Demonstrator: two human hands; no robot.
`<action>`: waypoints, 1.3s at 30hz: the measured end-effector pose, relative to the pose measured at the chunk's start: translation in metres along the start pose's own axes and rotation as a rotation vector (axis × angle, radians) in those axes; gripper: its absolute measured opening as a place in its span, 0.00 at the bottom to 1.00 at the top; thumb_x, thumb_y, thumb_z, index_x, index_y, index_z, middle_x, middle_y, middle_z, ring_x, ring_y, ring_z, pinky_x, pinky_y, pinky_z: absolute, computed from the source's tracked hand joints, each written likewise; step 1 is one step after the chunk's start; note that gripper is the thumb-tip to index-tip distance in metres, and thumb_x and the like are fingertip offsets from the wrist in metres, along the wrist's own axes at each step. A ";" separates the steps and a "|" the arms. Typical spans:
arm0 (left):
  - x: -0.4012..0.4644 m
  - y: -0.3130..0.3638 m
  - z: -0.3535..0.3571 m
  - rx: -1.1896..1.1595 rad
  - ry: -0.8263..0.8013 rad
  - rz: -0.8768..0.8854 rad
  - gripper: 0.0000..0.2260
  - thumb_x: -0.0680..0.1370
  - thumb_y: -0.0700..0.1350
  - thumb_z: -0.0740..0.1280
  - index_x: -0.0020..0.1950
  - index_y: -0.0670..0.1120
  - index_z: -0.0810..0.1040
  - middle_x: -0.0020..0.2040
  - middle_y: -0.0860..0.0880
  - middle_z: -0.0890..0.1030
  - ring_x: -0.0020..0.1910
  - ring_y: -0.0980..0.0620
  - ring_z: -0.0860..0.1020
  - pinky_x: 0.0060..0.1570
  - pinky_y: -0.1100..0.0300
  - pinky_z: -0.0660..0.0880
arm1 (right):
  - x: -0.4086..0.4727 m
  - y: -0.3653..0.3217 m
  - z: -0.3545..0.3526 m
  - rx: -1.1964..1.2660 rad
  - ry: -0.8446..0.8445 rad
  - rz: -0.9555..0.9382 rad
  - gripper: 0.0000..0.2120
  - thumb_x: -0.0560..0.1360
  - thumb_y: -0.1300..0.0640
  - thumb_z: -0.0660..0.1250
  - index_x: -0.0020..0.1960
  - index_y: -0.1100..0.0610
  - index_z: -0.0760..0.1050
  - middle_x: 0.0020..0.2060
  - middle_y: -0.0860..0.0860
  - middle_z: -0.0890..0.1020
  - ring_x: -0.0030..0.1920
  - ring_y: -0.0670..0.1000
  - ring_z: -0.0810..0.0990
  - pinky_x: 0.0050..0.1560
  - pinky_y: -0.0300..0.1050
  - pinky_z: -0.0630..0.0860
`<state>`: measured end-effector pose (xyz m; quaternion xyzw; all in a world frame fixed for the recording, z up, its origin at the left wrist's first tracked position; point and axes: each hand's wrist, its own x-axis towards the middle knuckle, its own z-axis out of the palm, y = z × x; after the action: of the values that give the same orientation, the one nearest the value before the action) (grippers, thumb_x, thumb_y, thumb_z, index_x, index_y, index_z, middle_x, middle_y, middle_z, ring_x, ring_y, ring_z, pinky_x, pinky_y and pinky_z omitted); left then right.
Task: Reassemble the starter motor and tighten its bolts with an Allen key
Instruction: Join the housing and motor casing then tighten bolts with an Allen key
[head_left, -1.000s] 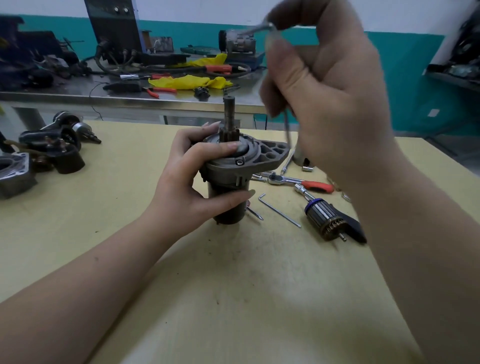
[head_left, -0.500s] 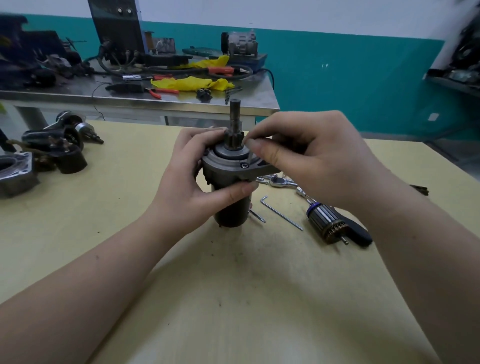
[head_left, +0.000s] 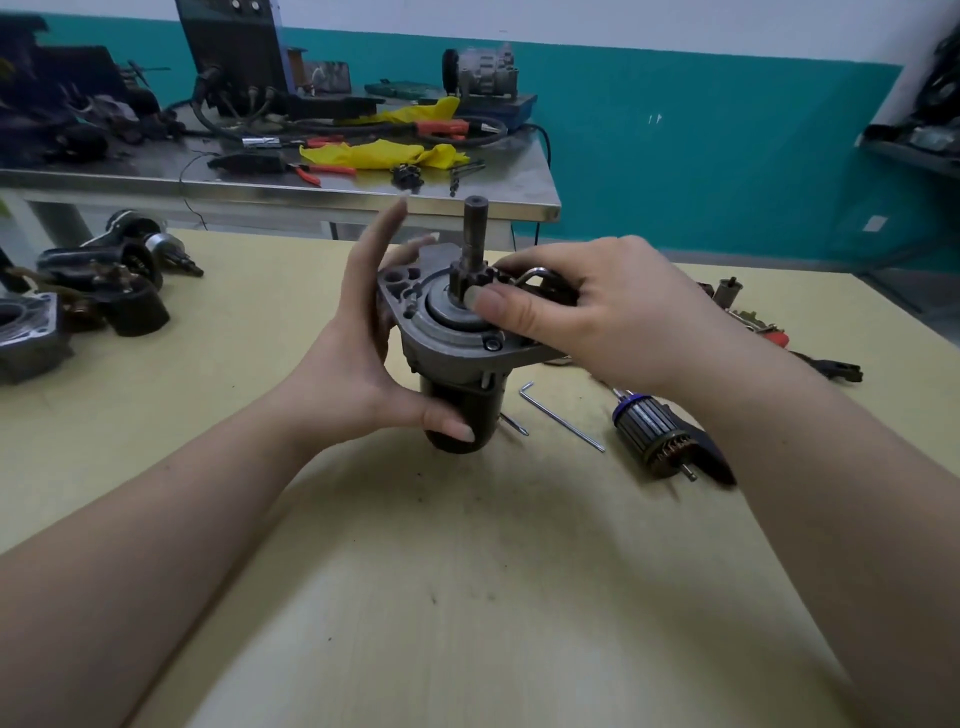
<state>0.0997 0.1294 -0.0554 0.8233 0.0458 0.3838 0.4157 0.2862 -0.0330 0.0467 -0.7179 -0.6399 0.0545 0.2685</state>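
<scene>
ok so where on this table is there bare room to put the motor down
The yellow table is bare in front of the motor, between the two forearms, and in the strip left of the left hand. It is crowded to the right, around the loose Allen key and armature, and at the far left by the dark parts.

The starter motor stands upright on the yellow table, black cylindrical body down, grey cast flange housing on top, its toothed pinion and dark shaft pointing straight up. One socket-head bolt shows in the flange at 5 o'clock from the shaft. An Allen key's bent steel end shows at 3 o'clock from the pinion. A second Allen key lies flat on the table at 4 o'clock from the motor's base.
</scene>
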 end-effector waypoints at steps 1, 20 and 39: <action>0.001 -0.002 0.000 -0.040 -0.030 -0.039 0.71 0.61 0.57 0.89 0.88 0.55 0.40 0.81 0.38 0.66 0.81 0.39 0.69 0.79 0.33 0.65 | 0.000 -0.001 -0.001 0.021 -0.016 -0.006 0.42 0.66 0.15 0.54 0.66 0.41 0.81 0.42 0.41 0.84 0.42 0.45 0.80 0.45 0.51 0.80; 0.010 0.002 0.012 -0.222 -0.066 -0.177 0.65 0.61 0.53 0.89 0.85 0.45 0.48 0.76 0.43 0.74 0.77 0.45 0.74 0.74 0.55 0.73 | -0.003 -0.003 0.000 0.089 -0.077 -0.056 0.37 0.61 0.18 0.68 0.63 0.37 0.81 0.49 0.37 0.87 0.54 0.44 0.84 0.57 0.56 0.82; 0.007 -0.005 0.015 -0.284 0.023 -0.194 0.53 0.67 0.53 0.87 0.82 0.50 0.57 0.73 0.38 0.73 0.74 0.34 0.75 0.74 0.39 0.72 | -0.009 -0.001 -0.027 0.754 0.266 -0.399 0.07 0.83 0.62 0.66 0.55 0.55 0.82 0.47 0.52 0.84 0.47 0.61 0.79 0.43 0.49 0.76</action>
<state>0.1157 0.1255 -0.0598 0.7437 0.0750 0.3538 0.5622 0.2952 -0.0499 0.0680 -0.4331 -0.6611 0.1384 0.5968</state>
